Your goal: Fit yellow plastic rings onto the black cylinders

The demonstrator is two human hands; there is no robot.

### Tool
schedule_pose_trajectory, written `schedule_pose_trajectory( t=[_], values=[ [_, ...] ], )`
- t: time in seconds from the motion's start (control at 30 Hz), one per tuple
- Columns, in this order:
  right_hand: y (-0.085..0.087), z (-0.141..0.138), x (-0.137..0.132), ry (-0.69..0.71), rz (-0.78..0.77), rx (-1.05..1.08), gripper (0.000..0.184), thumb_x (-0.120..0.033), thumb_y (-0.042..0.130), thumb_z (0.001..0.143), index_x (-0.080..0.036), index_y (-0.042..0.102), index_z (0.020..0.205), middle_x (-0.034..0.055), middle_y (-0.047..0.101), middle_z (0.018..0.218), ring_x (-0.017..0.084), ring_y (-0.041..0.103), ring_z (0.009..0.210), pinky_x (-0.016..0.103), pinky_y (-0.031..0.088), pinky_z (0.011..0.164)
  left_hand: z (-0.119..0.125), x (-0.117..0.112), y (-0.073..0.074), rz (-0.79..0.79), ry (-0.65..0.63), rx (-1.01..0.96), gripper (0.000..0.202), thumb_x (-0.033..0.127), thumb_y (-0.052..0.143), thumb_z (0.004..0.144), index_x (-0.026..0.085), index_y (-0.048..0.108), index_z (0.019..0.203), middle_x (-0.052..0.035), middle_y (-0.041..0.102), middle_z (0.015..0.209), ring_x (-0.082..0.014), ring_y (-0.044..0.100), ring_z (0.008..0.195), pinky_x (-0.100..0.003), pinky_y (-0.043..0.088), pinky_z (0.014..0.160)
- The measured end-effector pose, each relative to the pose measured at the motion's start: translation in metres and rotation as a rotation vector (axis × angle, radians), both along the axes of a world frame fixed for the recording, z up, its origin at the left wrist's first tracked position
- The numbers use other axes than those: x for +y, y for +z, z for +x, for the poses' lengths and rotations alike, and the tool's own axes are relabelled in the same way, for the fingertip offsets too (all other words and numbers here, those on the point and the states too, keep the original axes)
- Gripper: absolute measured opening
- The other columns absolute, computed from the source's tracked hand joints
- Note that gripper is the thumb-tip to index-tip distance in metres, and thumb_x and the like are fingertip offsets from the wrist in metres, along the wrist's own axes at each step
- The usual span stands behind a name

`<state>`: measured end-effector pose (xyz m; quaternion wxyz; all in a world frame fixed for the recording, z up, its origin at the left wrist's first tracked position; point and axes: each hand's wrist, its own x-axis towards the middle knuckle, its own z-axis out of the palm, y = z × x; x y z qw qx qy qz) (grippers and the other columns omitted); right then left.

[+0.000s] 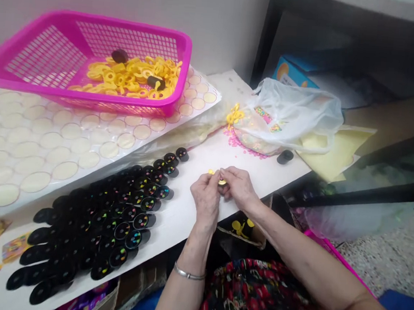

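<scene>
My left hand (206,195) and my right hand (241,185) meet above the white table, fingertips pinched together. Between them is a small yellow plastic piece (222,181), mostly covered by the fingers, so its full shape is hidden. A second bit of yellow (211,171) shows just past the left fingers. To the left of my hands, black round cups (118,257) stand close together in rows, with small coloured bits inside many of them. Beyond my hands lie scattered pink beads (241,146) and a little heap of yellow ring pieces (235,115).
A pink basket (184,67) holds many yellow rings and two dark cups. Under it lies a sheet of printed circles (66,170). A clear plastic bag (300,110) and a lone black cup (285,156) are at the right. Below the table edge, a box (258,238) contains yellow pieces.
</scene>
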<state>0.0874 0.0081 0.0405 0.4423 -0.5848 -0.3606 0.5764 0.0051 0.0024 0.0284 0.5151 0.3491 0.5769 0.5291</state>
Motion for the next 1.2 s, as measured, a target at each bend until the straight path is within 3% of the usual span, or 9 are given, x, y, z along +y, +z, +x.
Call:
schedule_pose_trajectory(
  t=[0.27, 0.4, 0.47, 0.53, 0.7, 0.83, 0.97, 1.1, 1.2],
  values=[
    [-0.008, -0.002, -0.003, 0.007, 0.016, 0.076, 0.031, -0.047, 0.054, 0.074, -0.016, 0.05, 0.067, -0.0058, 0.047, 0.037, 0.007, 0.042, 0.028, 0.016, 0.03, 0.029, -0.011, -0.003, -0.007, 0.001, -0.081, 0.06, 0.036, 0.047, 0.059, 0.074, 0.012, 0.057, 0.062, 0.0037, 0.048, 0.044, -0.0071, 0.044, 0.041, -0.019, 0.036, 0.043],
    [-0.006, 0.001, -0.009, -0.042, 0.027, 0.268, 0.03, -0.043, 0.064, 0.067, -0.016, 0.051, 0.068, -0.0048, 0.053, 0.048, 0.008, 0.05, 0.039, 0.019, 0.041, 0.038, -0.018, -0.015, -0.003, 0.21, -0.269, 0.105, 0.029, 0.04, 0.058, 0.076, 0.013, 0.064, 0.087, -0.0037, 0.062, 0.08, -0.0117, 0.057, 0.074, -0.021, 0.045, 0.067],
    [0.0, 0.002, -0.019, -0.104, 0.041, 0.393, 0.028, -0.036, 0.069, 0.062, -0.016, 0.051, 0.068, -0.004, 0.055, 0.057, 0.008, 0.054, 0.048, 0.021, 0.047, 0.047, -0.019, -0.023, -0.002, 0.287, -0.344, 0.146, 0.035, 0.032, 0.067, 0.069, 0.016, 0.062, 0.1, -0.0055, 0.06, 0.099, -0.0148, 0.056, 0.091, -0.024, 0.045, 0.079],
    [0.008, 0.006, -0.033, -0.112, 0.046, 0.503, 0.028, -0.033, 0.072, 0.061, -0.016, 0.051, 0.07, -0.0027, 0.058, 0.064, 0.009, 0.057, 0.056, 0.022, 0.049, 0.054, -0.018, -0.031, -0.002, 0.321, -0.364, 0.202, 0.044, 0.028, 0.072, 0.063, 0.019, 0.061, 0.104, -0.0051, 0.058, 0.102, -0.0162, 0.055, 0.094, -0.026, 0.045, 0.081],
    [0.016, 0.027, -0.066, 0.012, -0.006, 0.62, 0.029, -0.043, 0.062, 0.074, -0.017, 0.051, 0.079, -0.0003, 0.059, 0.071, 0.012, 0.057, 0.058, 0.026, 0.05, 0.051, -0.014, -0.051, 0.008, 0.4, -0.328, 0.427, 0.036, 0.033, 0.075, 0.061, 0.022, 0.067, 0.094, -0.0038, 0.061, 0.088, -0.0183, 0.051, 0.088, -0.033, 0.043, 0.083],
    [0.009, 0.046, -0.08, 0.097, -0.091, 0.657, 0.028, -0.043, 0.059, 0.077, -0.017, 0.051, 0.079, -0.002, 0.056, 0.063, 0.01, 0.052, 0.046, 0.021, 0.044, 0.04, -0.014, -0.065, 0.021, 0.521, -0.517, 0.339, 0.039, 0.035, 0.076, 0.06, 0.024, 0.068, 0.097, -0.0055, 0.06, 0.092, -0.0215, 0.048, 0.101, -0.037, 0.039, 0.092],
    [0.004, 0.062, -0.09, 0.288, -0.104, 0.751, 0.031, -0.044, 0.063, 0.074, -0.015, 0.055, 0.083, -0.0007, 0.058, 0.067, 0.01, 0.055, 0.052, 0.022, 0.047, 0.045, -0.013, -0.074, 0.028, 0.538, -0.698, 0.347, 0.041, 0.036, 0.073, 0.065, 0.023, 0.066, 0.104, -0.0073, 0.062, 0.092, -0.025, 0.039, 0.115, -0.042, 0.033, 0.1],
    [0.003, 0.08, -0.098, 0.442, -0.063, 0.741, 0.038, -0.041, 0.073, 0.064, -0.012, 0.059, 0.083, 0.0004, 0.059, 0.071, 0.01, 0.057, 0.059, 0.021, 0.048, 0.052, -0.006, -0.082, 0.036, 0.541, -0.836, 0.449, 0.04, 0.036, 0.073, 0.066, 0.021, 0.067, 0.102, -0.0077, 0.064, 0.089, -0.0268, 0.039, 0.115, -0.047, 0.029, 0.103],
    [0.0, 0.093, -0.099, 0.557, -0.035, 0.642, 0.037, -0.027, 0.077, 0.056, -0.01, 0.062, 0.085, 0.0001, 0.061, 0.073, 0.009, 0.056, 0.061, 0.019, 0.045, 0.053, 0.003, -0.087, 0.042, 0.567, -0.939, 0.529, 0.029, 0.036, 0.071, 0.067, 0.021, 0.068, 0.092, -0.006, 0.065, 0.086, -0.0255, 0.043, 0.11, -0.046, 0.027, 0.104]
  ],
)
